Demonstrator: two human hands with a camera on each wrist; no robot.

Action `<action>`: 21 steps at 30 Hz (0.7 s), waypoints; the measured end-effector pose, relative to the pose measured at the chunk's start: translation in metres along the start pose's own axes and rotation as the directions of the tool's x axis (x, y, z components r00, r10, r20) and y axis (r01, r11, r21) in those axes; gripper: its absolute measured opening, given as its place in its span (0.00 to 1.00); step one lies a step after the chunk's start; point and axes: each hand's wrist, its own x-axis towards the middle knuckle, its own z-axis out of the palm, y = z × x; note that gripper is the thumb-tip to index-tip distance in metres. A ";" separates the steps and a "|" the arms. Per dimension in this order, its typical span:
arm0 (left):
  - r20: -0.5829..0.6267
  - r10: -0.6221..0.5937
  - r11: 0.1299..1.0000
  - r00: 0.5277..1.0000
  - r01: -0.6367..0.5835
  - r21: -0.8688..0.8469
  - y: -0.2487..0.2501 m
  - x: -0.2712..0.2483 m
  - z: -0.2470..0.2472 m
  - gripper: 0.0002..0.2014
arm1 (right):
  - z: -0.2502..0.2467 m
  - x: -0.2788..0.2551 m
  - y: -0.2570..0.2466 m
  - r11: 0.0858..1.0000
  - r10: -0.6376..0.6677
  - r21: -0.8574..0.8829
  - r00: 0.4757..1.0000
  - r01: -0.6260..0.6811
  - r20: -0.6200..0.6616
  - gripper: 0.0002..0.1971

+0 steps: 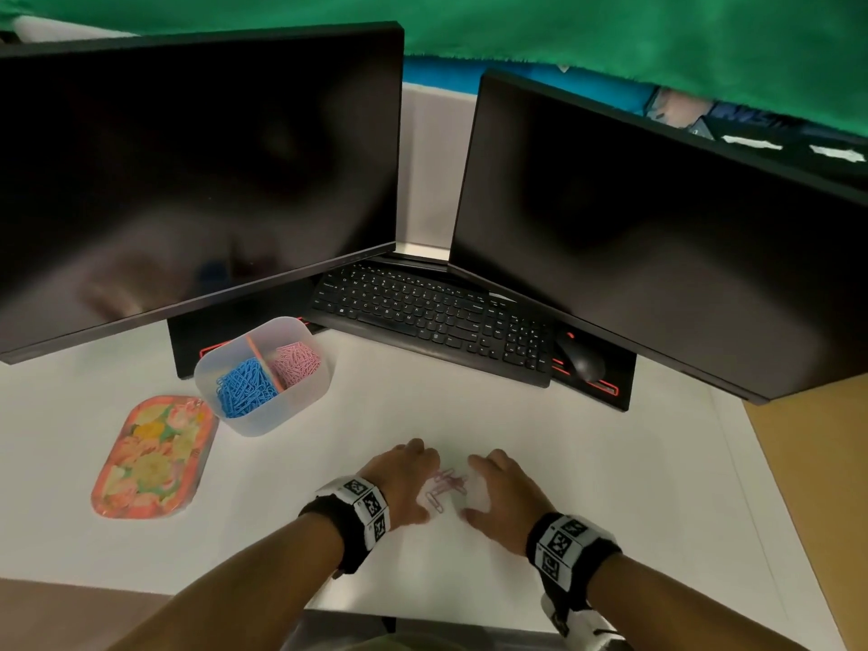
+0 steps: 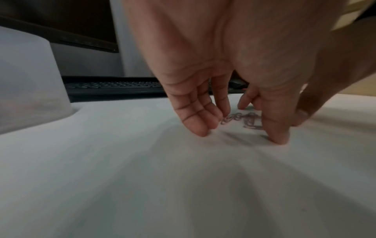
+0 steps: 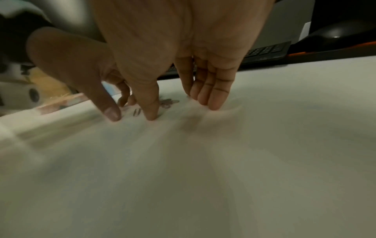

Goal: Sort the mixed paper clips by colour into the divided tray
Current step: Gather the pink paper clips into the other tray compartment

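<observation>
A small heap of pink paper clips lies on the white table near its front edge. My left hand and my right hand flank the heap, fingers straight with their tips on the table, holding nothing. In the left wrist view the left fingers and thumb stand around the pink clips. The right fingers touch down beside the clips. The translucent divided tray stands at the back left, with blue clips in one half and pink clips in the other.
A flowered oval dish lies left of the divided tray. Behind are a black keyboard, a mouse and two dark monitors. The white table ends at a tan surface on the right.
</observation>
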 end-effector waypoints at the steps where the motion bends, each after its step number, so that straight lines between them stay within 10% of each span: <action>1: -0.012 -0.007 1.000 1.000 0.007 -0.001 0.001 0.002 0.001 0.27 | 0.003 -0.002 -0.001 1.000 -0.015 -0.001 1.000 0.015 0.011 0.37; 10: -0.110 -0.001 1.000 0.994 -0.002 -0.031 0.010 0.014 0.001 0.16 | 0.014 0.010 -0.023 0.991 -0.104 0.080 0.994 0.107 -0.038 0.12; 21: -0.180 -0.050 0.999 0.982 0.049 -0.010 0.008 0.010 0.006 0.14 | 0.001 0.032 -0.028 0.963 -0.189 -0.189 0.981 0.194 0.043 0.13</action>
